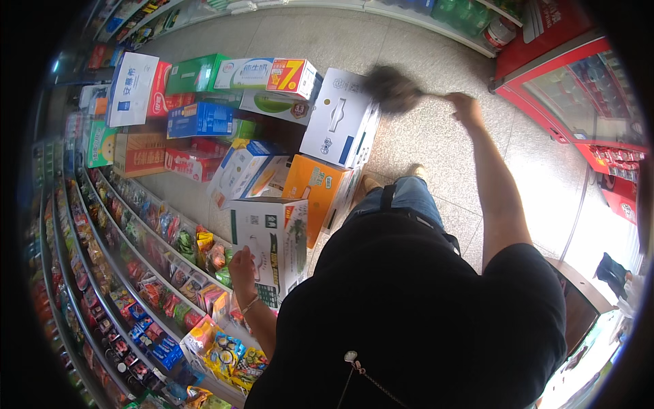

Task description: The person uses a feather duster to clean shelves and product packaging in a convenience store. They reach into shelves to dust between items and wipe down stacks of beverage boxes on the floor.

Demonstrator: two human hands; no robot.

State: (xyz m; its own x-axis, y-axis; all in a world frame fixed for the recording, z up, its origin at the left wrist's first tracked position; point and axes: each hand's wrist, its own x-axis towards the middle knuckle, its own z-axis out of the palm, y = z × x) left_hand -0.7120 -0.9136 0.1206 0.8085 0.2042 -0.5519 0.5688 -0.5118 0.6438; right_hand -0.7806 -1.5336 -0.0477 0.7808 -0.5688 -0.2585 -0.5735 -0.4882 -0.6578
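Note:
My right hand [465, 110] is shut on the thin handle of a dark feather duster [391, 89], whose blurred head is at the right edge of a white carton [327, 122] with a carry handle. My left hand [242, 271] is in front of another white carton [271, 225] with green and dark print. Whether it touches that carton, and how its fingers are set, I cannot tell. Between these two cartons stands an orange carton [317, 189].
Several milk cartons [245, 74] are stacked on the tiled floor [434, 138]. Shelves of packaged snacks [148, 286] curve along the left. A red drinks cooler [567, 92] stands at the right, and a wooden cabinet [577, 291] is by my right shoulder.

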